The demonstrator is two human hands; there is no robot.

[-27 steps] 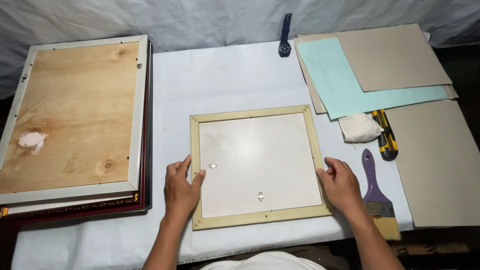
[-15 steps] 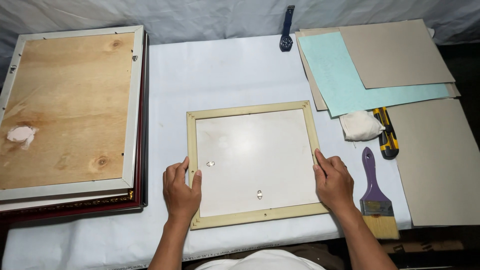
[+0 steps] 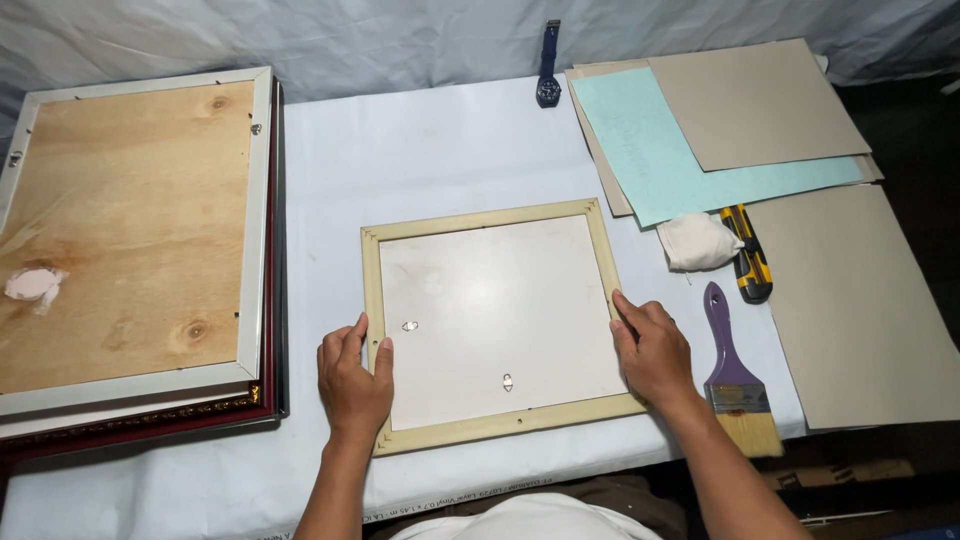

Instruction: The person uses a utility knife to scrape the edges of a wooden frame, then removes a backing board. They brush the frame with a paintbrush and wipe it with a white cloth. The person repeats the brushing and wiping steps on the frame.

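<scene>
My left hand (image 3: 355, 385) covers part of the pale wooden frame's (image 3: 490, 222) left rail, and my right hand (image 3: 652, 350) hides a stretch of its right rail. The stack of frames (image 3: 130, 230) runs off the left edge, with only thin edges of the lower ones showing. The grey boards (image 3: 860, 300) at right are partly covered by one another, and the watch (image 3: 548, 90) face is too small to read.
</scene>
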